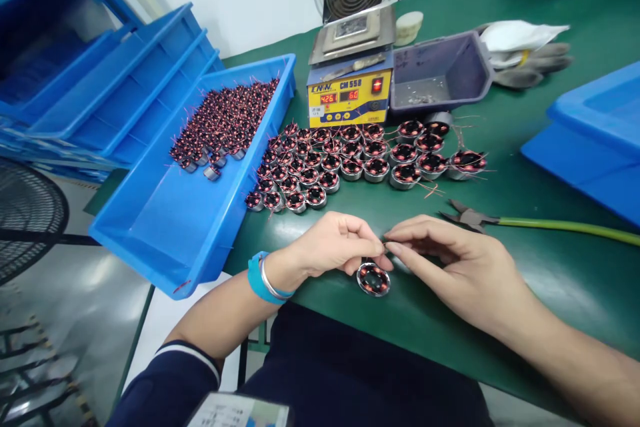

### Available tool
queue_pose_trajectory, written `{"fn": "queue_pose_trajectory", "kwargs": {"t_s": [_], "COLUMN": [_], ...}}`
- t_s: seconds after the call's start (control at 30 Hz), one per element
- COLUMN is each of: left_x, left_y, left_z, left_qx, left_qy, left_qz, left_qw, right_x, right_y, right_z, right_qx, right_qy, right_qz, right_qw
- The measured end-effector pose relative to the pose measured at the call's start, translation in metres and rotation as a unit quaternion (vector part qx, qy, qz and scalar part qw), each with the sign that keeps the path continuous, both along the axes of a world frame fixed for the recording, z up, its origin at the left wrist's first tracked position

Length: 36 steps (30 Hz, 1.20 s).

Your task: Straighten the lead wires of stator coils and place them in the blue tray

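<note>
Coil ring (365, 279) sits at the L hand (340, 243), just under its fingertips at abt 6 o'clock, over the green table (555, 273), its round open face turned up to the cam. L hand is the nearer one: thumb + fingers pinched together at the ring's upper edge, touching it. R hand (465, 273) has thumb + index tips together just past the L fingertips; can't tell if a wire is btwn them, too small. From the R tips the ring lies approx 7 o'clock, slightly apart. Being round, it has no long axis to go by.

Around the ring: coil rows (351, 169) at 11 to 1 o'clock, solder pot (350, 97) beyond at 12, purple tub (437, 103) at 1, cutters (471, 218) at 2 w/ green handles pointing to 3, blue tray (170, 213) w/ more coils at 9 to 10 o'clock
</note>
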<state>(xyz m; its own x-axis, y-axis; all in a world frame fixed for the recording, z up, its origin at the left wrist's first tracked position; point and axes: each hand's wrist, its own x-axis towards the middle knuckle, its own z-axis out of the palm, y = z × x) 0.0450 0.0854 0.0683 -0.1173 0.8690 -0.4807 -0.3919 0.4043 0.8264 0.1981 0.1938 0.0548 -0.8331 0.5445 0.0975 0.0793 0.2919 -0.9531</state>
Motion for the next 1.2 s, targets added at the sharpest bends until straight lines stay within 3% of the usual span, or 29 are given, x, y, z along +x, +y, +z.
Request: {"fn": "queue_pose_trajectory", "kwargs": {"t_s": [0.23,0.57,0.67,0.8,1.03,1.2], "left_x": [0.002,0.007,0.008,0.009,0.009,0.009], "left_y": [0.002,-0.001,0.0,0.001,0.002,0.002], "left_z": [0.004,-0.002,-0.002,-0.003,-0.002,-0.002], "left_qx": [-0.007,0.013,0.008,0.0,0.0,0.009], "left_qy": [0.023,0.038,0.041,0.051,0.062,0.054], "left_qz": [-0.001,0.021,0.033,0.048,0.048,0.046], "left_qw": [1.0,0.999,0.999,0.998,0.997,0.997], "right_x": [0.001,0.003,0.004,0.007,0.01,0.009], "right_y": [0.0,0.001,0.002,0.002,-0.003,-0.003], "right_z": [0.0,-0.002,-0.003,-0.001,0.0,-0.003], "right_qx": [0.019,0.033,0.024,0.118,0.232,0.236], "right_qy": [-0.007,-0.016,-0.015,0.014,0.072,0.089], "right_qz": [0.008,0.06,0.021,-0.051,0.007,0.009], "right_qw": [1.0,0.997,0.999,0.992,0.97,0.968]}}
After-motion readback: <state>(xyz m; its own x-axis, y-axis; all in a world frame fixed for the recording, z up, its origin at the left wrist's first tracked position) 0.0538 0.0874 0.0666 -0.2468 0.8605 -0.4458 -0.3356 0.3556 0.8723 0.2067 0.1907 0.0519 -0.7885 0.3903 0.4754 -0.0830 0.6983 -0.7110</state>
